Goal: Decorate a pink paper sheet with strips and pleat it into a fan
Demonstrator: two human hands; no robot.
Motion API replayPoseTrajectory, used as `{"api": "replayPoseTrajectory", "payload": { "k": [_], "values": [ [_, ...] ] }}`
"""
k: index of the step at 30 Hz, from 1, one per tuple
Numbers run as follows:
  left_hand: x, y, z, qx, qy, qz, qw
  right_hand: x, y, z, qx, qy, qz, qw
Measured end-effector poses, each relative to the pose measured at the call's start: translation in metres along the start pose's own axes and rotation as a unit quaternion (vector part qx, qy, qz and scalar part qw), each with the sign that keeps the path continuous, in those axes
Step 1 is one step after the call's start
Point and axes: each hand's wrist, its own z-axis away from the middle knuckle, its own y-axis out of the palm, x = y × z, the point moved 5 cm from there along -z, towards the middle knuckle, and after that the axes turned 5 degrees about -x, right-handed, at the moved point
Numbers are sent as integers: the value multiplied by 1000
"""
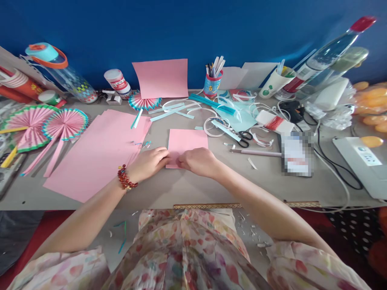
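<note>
A pink sheet of paper [189, 139], roughly square, lies flat on the desk in front of me. My left hand [151, 162], with a red bead bracelet [125, 177] at its wrist, has its fingers curled together at the sheet's left edge. Over the lower middle of the same paper, my right hand [198, 161] is closed, its fingertips pressing down on it. The thumbs and undersides of both hands are partly hidden. Beside my left hand is a stack of larger pink paper [90, 157].
Pink folded-paper fans [65, 125] lie at the left. Scissors [245, 137], a pen-like tool [260, 153], blue paper strips [216, 105] and a phone [296, 155] spread to the right. A pen cup [212, 85] and bottles stand along the blue wall; a power strip [363, 161] sits far right.
</note>
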Motion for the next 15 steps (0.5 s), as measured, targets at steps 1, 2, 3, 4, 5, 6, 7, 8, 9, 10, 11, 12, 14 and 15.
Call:
{"api": "replayPoseTrajectory", "payload": {
  "k": [1,2,3,4,5,6,7,8,9,10,11,12,14,15],
  "values": [
    [-1,-1,1,4,0,14,1000,0,0,0,0,-1,3,1000],
    [-1,-1,3,9,0,25,1000,0,0,1,-1,-2,4,1000],
    [-1,0,4,17,0,33,999,0,-1,1,-2,-5,5,1000],
    [-1,1,5,25,1,37,999,0,-1,1,-3,-8,4,1000],
    [-1,2,6,30,1,36,999,0,-1,2,-5,-12,3,1000],
    [-1,2,6,30,-2,29,999,0,-1,2,-8,-15,2,1000],
    [0,3,6,28,-4,19,999,-1,-1,2,-10,-18,2,1000],
    [0,3,5,25,-6,9,1000,-1,0,2,-11,-19,2,1000],
    [1,3,4,23,-5,-2,1000,-1,0,2,-12,-19,1,1000],
    [1,3,3,23,-4,-12,1000,-2,1,2,-13,-19,0,1000],
    [1,3,2,25,-3,-21,999,-2,1,2,-14,-19,-3,1000],
    [0,3,1,28,-2,-29,999,-3,2,2,-16,-18,-6,1000],
    [0,4,0,36,-4,-43,998,-3,2,1,-19,-18,-9,1000],
    [0,4,0,38,-8,-52,998,-3,2,1,-20,-17,-8,1000]
  ]
}}
